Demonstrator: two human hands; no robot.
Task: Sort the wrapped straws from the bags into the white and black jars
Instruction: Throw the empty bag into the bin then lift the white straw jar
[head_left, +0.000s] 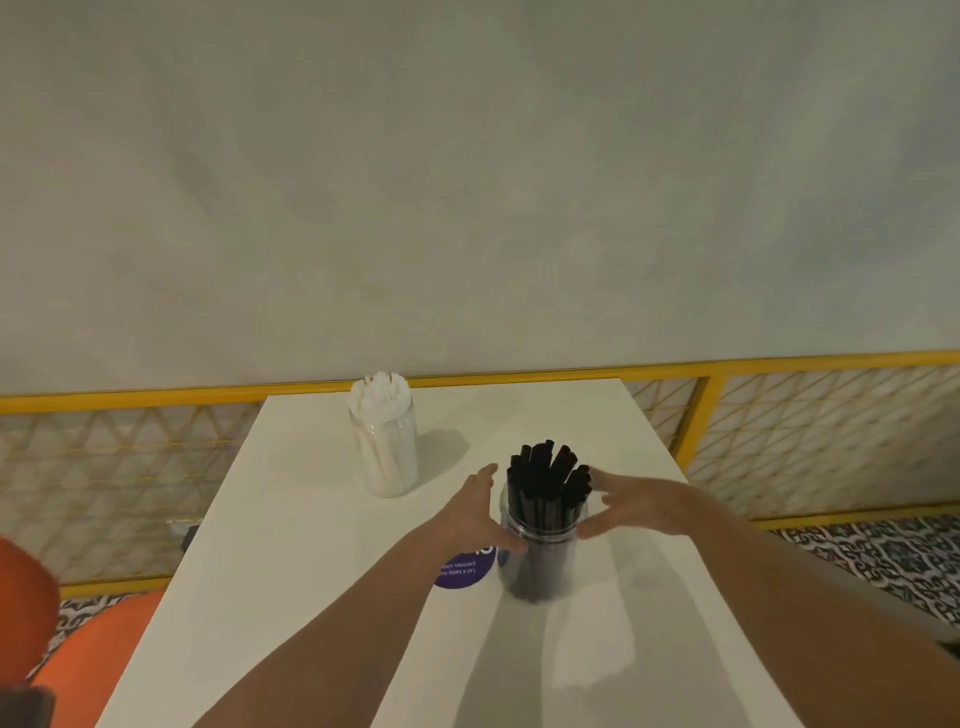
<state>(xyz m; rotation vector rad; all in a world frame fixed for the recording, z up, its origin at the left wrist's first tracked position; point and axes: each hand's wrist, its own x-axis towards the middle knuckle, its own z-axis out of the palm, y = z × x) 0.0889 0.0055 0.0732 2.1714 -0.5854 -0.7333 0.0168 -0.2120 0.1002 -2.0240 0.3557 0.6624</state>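
Nothing is clasped: both hands are held open, fingers fairly straight, one on either side of the black jar (540, 566). The left hand (470, 512) is placed at the jar's left, its thumb seemingly touching the rim. The right hand (639, 506) is held just to the jar's right; contact cannot be told. Black wrapped straws (548, 478) are packed upright in the jar. Beyond it and to its left, the white jar (387, 457) is seen filled with white straws (378, 397). No bags or loose straws are shown near the black jar, so sorting is judged essentially finished.
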